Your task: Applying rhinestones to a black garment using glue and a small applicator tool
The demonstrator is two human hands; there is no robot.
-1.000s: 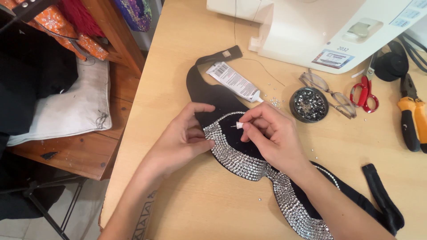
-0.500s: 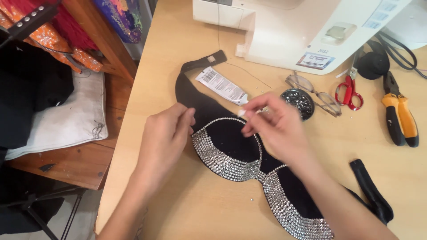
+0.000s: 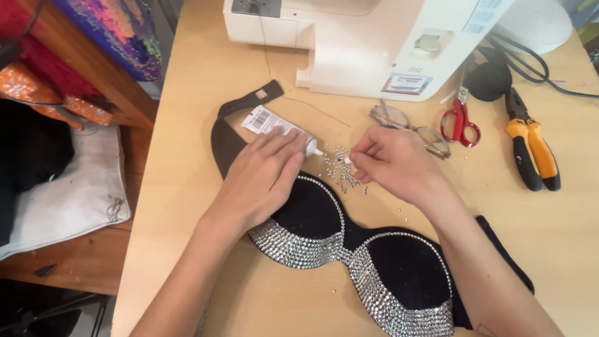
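A black bra top (image 3: 312, 212) edged with rows of silver rhinestones lies flat on the wooden table (image 3: 187, 187). My left hand (image 3: 262, 181) lies over a white glue tube (image 3: 265, 120), fingers closed on it. The tube's nozzle (image 3: 314, 150) pokes out past my fingertips. My right hand (image 3: 393, 162) pinches a small white stick (image 3: 347, 160) just above a scatter of loose rhinestones (image 3: 340, 175) beside the top's upper edge.
A white sewing machine (image 3: 374, 43) stands at the back. To the right lie glasses (image 3: 405, 122), red scissors (image 3: 460, 118), orange-handled pliers (image 3: 530, 150) and black cables (image 3: 530, 62). Left of the table are a white cushion (image 3: 62, 187) and sequined fabric (image 3: 118, 31).
My left hand left the bra top and moved up onto the glue tube. My right hand shifted off the top to the loose rhinestones. The view moved closer.
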